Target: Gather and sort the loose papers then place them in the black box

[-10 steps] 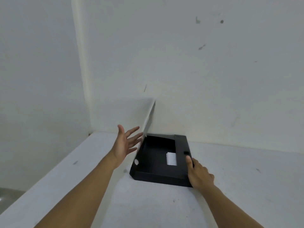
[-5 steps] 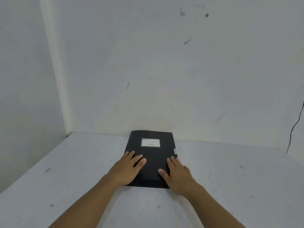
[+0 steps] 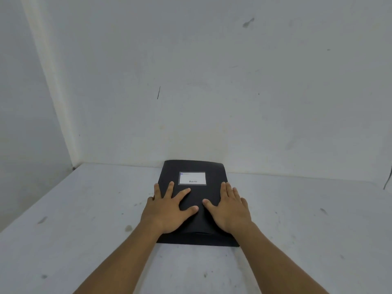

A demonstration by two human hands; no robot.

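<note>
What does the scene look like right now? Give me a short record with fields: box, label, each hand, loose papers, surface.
box: black box, lid shut, lying flat near the back wall
label: white label on the lid's far half; text too small to read
left hand: left hand flat on the lid, fingers spread, near left part
right hand: right hand flat on the lid, near right part
loose papers: none visible outside the box
surface: white table, scuffed with dark marks
</note>
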